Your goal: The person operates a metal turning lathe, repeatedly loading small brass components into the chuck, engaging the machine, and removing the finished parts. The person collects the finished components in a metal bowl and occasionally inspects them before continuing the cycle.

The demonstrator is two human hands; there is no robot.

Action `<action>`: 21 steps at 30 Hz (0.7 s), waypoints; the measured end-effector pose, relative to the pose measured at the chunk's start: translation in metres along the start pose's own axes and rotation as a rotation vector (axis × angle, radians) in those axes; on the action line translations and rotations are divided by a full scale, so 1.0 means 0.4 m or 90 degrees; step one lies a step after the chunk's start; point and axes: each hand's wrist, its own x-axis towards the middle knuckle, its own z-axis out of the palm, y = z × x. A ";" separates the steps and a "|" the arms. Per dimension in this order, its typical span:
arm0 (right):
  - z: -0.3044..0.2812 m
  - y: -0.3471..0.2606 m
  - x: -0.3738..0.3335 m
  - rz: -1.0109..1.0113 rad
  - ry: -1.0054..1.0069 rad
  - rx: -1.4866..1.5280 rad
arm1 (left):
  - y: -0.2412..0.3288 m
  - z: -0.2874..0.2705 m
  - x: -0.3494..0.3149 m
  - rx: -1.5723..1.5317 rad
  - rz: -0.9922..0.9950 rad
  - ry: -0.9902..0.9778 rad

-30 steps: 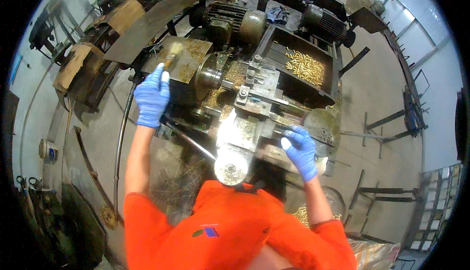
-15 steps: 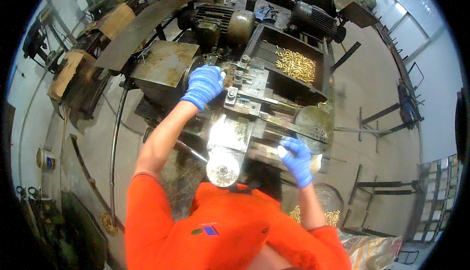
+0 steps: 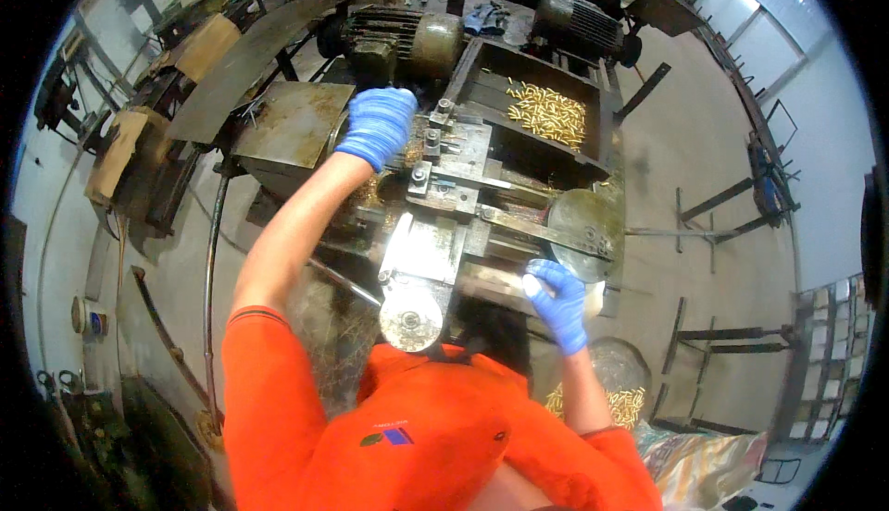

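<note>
My left hand [image 3: 381, 122], in a blue knit glove, is closed at the far left of a greasy metal machine, beside its clamp blocks [image 3: 433, 144]. Its fingertips are turned away, so what it may grip is hidden. Lower right, my right hand [image 3: 559, 300], gloved in blue with a white thumb tip, is curled near the end of a blurred bar [image 3: 494, 285] and below a round metal plate [image 3: 583, 224]. Whatever lies within its fingers cannot be made out. Between my hands sits a shiny slide block [image 3: 424, 250] with a round knob [image 3: 410, 318] nearest me.
A dark metal tray [image 3: 488, 81] holds many small brass-coloured pieces [image 3: 548, 115]. Two electric motors [image 3: 407, 41] stand at the back. Below my right forearm is a round pan [image 3: 622, 367] with more brass pieces, beside a woven sack [image 3: 701, 460]. A metal box [image 3: 292, 122] stands left.
My left hand has moved farther away along the machine, toward the motor. The right hand stays almost where it was, and the whole view has shifted slightly.
</note>
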 end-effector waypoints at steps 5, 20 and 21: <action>-0.019 0.035 -0.032 0.033 0.012 -0.011 | -0.043 0.049 0.035 -0.053 0.008 0.003; -0.028 0.060 -0.053 0.093 0.032 0.029 | -0.065 0.063 0.015 -0.144 0.024 0.022; -0.026 0.051 -0.050 0.084 0.025 0.026 | -0.056 0.068 0.019 -0.134 0.022 0.028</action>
